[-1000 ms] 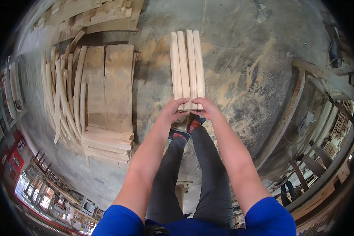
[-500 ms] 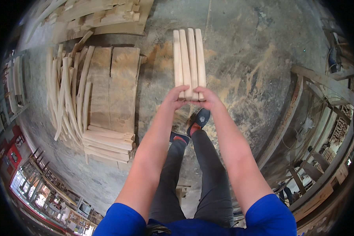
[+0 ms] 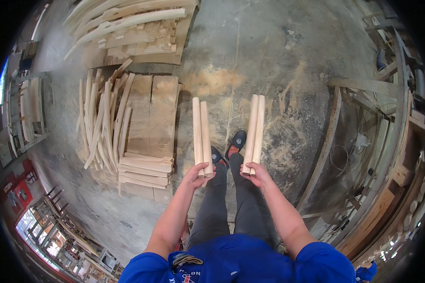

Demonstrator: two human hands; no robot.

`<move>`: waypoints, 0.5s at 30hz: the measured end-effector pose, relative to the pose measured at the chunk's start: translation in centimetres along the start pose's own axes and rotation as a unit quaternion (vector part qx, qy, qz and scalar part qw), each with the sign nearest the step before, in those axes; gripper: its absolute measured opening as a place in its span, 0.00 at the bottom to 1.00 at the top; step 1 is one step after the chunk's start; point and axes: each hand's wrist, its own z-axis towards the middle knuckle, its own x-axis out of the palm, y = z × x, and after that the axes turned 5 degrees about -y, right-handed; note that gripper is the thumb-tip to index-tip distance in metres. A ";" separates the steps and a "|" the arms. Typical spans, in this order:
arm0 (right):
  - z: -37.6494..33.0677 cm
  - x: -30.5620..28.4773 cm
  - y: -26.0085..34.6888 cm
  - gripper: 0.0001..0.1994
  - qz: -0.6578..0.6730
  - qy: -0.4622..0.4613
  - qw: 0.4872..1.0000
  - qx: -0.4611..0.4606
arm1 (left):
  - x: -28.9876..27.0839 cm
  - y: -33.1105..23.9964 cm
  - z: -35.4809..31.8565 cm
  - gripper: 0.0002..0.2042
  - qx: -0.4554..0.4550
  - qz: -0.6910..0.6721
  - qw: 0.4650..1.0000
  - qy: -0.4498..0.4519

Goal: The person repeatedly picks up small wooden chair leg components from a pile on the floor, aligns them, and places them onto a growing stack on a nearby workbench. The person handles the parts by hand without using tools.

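Observation:
Two pale wooden bars (image 3: 202, 134) are gripped at their near ends by my left hand (image 3: 198, 177), fingers closed round them. My right hand (image 3: 256, 174) holds a matching pair of wooden bars (image 3: 255, 129) the same way, also by the near ends. All these bars have rounded edges and point away from me, held above the floor in front of my legs. Bare floor shows between the two pairs. In each hand the two bars lie side by side, touching for most of their length.
Left of me, long curved wooden pieces (image 3: 101, 120) and a neat stack of shorter bars (image 3: 146, 170) lie on a brown board (image 3: 146, 113). More wood is piled on another board (image 3: 141, 35) at far left. A wooden frame (image 3: 326, 141) stands at right. Sawdust (image 3: 217, 80) marks the concrete.
The bars were held together as one bundle by both hands. They are now parted into two pairs, one per hand, drawn nearer to my body.

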 end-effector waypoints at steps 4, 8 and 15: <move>-3.1 1.2 -0.8 0.18 -0.019 -0.015 0.999 -0.025 | 0.7 1.4 -2.6 0.20 0.004 -0.027 0.999 0.017; -5.6 4.3 -2.2 0.16 -0.194 0.022 0.981 -0.018 | 3.3 4.6 -4.6 0.21 0.066 0.091 0.990 0.087; -11.9 4.7 -1.6 0.20 -0.127 0.026 0.990 -0.055 | 3.7 0.5 -10.9 0.22 0.047 0.021 0.997 0.054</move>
